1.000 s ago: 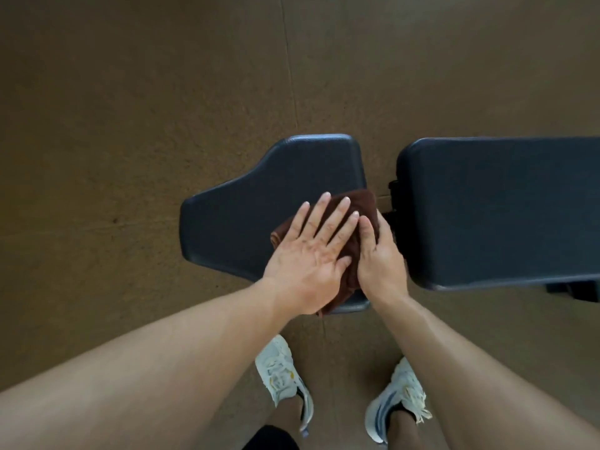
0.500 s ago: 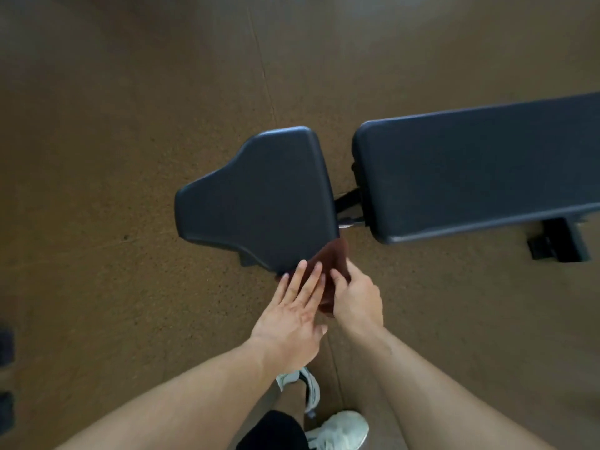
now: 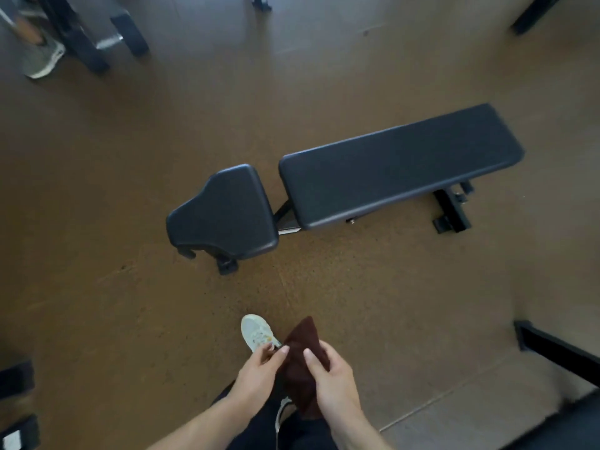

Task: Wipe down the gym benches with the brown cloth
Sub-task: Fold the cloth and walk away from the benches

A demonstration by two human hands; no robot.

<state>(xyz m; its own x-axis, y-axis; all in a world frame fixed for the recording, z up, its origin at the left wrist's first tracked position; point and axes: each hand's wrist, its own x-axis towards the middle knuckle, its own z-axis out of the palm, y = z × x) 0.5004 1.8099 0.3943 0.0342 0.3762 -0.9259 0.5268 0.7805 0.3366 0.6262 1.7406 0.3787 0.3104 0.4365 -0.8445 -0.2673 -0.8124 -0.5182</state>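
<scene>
1. Fingers of the left hand (image 3: 259, 368) curl around the left edge of the brown cloth (image 3: 302, 362), thumb tip on its front face; the right hand (image 3: 334, 381) closes on the cloth's right side, thumb pressed across the front and the other fingers wrapped behind.
2. Held between both hands low in the view, the cloth is bunched, with one corner pointing up and away from the person and its lower end hanging down between the wrists.
3. Under the hands, a white shoe (image 3: 258, 332) stands on the brown floor (image 3: 97, 287), partly hidden by the left fingers; dark trouser legs show below it.
4. A black frame piece (image 3: 552, 349) runs along the lower right edge, near the person.
5. Farther out, well apart from the cloth, stands the gym bench: its seat pad (image 3: 224, 212) on the left, and its long back pad (image 3: 399, 167) on the right, with a narrow gap between them.
6. A black foot bar (image 3: 451, 212) shows under the long pad's far right end.
7. Farthest away, at the top left, are dark equipment legs (image 3: 81, 40) and another person's grey shoe (image 3: 42, 60).
</scene>
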